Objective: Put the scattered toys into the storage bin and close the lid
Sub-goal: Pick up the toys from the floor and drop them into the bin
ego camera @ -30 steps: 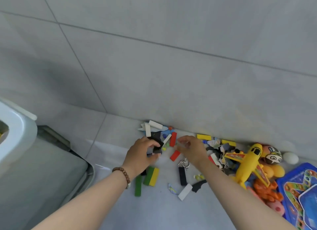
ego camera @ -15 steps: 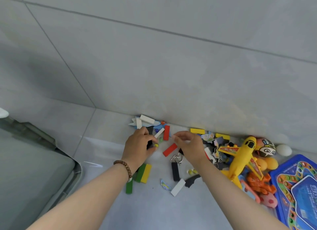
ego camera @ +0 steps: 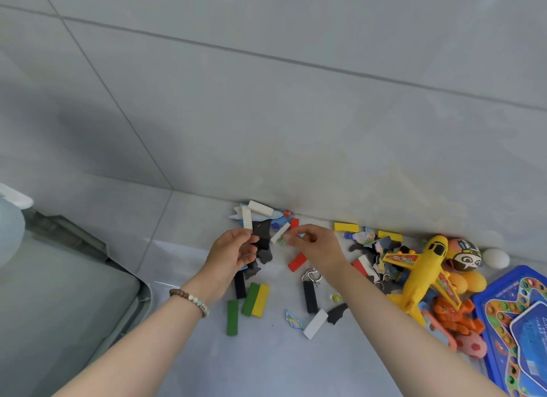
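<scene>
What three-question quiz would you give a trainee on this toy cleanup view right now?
1. True or false: the yellow toy airplane lies to the right of the right hand.
2. Which block lies flush against the yellow block below the left hand? A) green block B) blue block C) pink block
3. Fill in: the bead bracelet sits on the ___ wrist.
Key: 1 true; 2 A; 3 left.

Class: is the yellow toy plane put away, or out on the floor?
Out: the yellow toy plane lies on the floor by the wall.
</scene>
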`<state>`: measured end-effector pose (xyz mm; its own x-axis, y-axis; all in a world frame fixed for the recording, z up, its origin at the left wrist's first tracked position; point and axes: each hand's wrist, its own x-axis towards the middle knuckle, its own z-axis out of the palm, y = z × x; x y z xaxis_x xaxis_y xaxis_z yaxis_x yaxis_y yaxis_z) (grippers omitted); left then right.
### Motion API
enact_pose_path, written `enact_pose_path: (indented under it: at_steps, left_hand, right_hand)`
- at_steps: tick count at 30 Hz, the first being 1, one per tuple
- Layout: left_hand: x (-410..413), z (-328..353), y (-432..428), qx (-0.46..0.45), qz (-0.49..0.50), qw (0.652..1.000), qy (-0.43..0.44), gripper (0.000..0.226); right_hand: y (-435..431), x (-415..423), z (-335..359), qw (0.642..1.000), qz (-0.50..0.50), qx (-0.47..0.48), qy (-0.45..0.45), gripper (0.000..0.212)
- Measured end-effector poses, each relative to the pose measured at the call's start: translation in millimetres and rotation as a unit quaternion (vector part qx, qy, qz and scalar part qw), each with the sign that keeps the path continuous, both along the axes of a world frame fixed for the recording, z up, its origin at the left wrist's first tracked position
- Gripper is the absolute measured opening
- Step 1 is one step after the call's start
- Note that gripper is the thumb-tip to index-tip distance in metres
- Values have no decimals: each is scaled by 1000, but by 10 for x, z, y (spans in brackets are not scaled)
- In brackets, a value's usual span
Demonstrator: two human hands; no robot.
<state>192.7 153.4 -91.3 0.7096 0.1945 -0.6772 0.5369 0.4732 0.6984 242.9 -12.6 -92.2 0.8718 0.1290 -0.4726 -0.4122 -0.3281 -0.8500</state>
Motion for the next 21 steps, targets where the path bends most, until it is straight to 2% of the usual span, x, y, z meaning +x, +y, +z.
enact_pose_path:
  at_steps: [5, 9, 11, 13, 15, 18, 21]
  left_hand:
    - [-44, 2, -12, -33, 10, 999, 20, 20]
    - [-70, 34, -28, -72, 17, 997, 31, 24]
    - [-76, 53, -34, -85, 15, 996, 30, 26]
    - [-82, 59, -46, -101, 7, 994, 30, 30]
    - [-86, 60, -83, -130, -1, 991, 38, 35]
    - [-74, 106, -189, -226, -1, 973, 53, 44]
    - [-29, 169, -285, -289, 30, 955, 59, 39]
  right_hand:
    - [132, -51, -219, 972, 76, -200, -91, 14]
    - [206, -72, -251, 952, 99, -272, -103, 17]
    - [221, -81, -250, 964, 72, -237, -93, 12]
    - [236, -97, -151, 993, -18, -105, -58, 9]
    - [247, -102, 23, 997, -75, 17, -17, 12]
    - [269, -191, 323, 996, 21, 84, -5, 14]
    - [236, -269, 447, 987, 138, 74, -34, 16]
